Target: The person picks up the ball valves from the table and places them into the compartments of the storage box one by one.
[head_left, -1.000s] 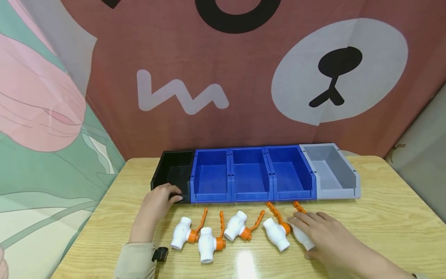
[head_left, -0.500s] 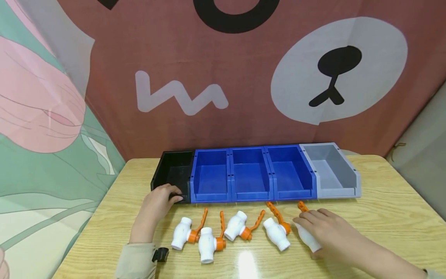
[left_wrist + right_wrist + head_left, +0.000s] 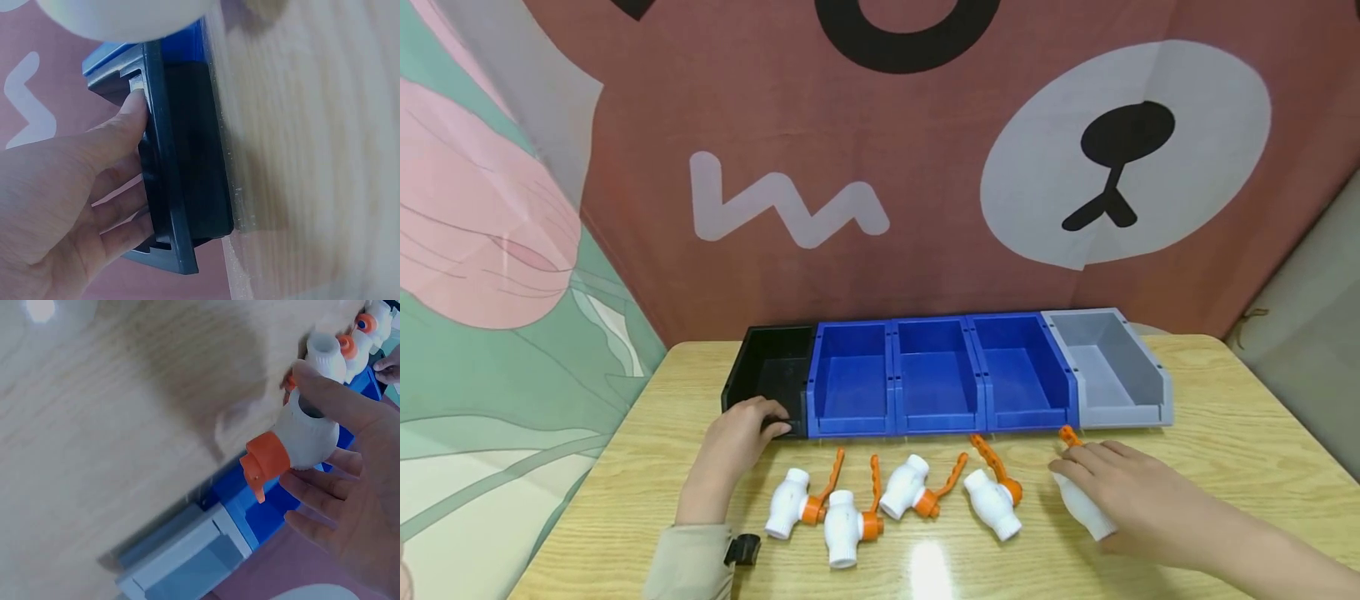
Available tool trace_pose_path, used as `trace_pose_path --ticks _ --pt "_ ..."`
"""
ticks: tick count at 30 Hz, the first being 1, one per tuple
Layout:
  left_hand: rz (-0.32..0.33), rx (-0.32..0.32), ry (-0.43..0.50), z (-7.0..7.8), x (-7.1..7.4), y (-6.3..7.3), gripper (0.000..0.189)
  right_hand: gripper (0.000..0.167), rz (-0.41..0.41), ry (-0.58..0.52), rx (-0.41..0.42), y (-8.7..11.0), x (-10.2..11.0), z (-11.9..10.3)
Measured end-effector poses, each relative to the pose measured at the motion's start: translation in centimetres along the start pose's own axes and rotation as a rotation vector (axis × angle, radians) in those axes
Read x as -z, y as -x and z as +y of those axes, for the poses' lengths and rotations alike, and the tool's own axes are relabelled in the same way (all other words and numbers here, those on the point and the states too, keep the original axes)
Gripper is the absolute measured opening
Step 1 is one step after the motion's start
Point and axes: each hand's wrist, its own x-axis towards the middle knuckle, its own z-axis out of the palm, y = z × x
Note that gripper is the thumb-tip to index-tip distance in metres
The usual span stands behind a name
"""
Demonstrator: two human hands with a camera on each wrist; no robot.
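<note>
My right hand [image 3: 1142,500] grips a white plastic ball valve [image 3: 1084,507] with an orange lever. In the right wrist view the valve [image 3: 306,440] is between the thumb and fingers, off the table with a shadow beneath it. My left hand [image 3: 737,437] holds the front lip of the black bin [image 3: 778,354]; the left wrist view has the thumb at the lip and the fingers curled inside. Lying on the table in front of the bins are several similar valves: one on the far left [image 3: 788,502], others in the middle [image 3: 842,529], and the closest one [image 3: 992,504] left of my right hand.
Three blue bins [image 3: 934,375] stand in a row between the black bin and a grey bin [image 3: 1105,367] at the right end. All are on a wooden table [image 3: 1232,433], before a brown printed cloth [image 3: 925,250] with a bear face.
My right hand has closed around the rightmost valve and moved it to the right, away from its neighbour and up off the table. The left hand has stayed on the black bin.
</note>
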Motion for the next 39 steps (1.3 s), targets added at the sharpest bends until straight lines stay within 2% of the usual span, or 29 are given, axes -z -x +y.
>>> trace_pose_path --ticks 5,11,18,25,32,39 --pt "0.001 -0.003 0.001 0.0 0.0 0.0 0.010 0.089 0.007 0.002 -0.020 0.3 1.0 0.8" --pt "-0.001 -0.002 0.004 0.0 0.0 0.0 0.010 0.088 -0.021 0.004 -0.086 0.5 2.3 2.3" --pt "0.004 -0.001 0.012 0.1 0.1 0.1 0.010 0.084 0.043 0.070 -0.084 0.4 3.7 4.5" --pt "0.007 -0.003 0.007 0.1 0.2 0.1 0.009 0.080 0.058 0.109 -0.114 -0.2 4.3 6.8" --pt "0.008 0.004 0.010 0.1 0.0 0.1 0.009 0.077 0.055 0.057 -0.127 -0.9 4.3 9.0" --pt "0.001 0.007 0.007 0.1 0.0 0.1 0.010 0.082 -0.060 -0.103 -0.221 -1.9 5.0 10.7"
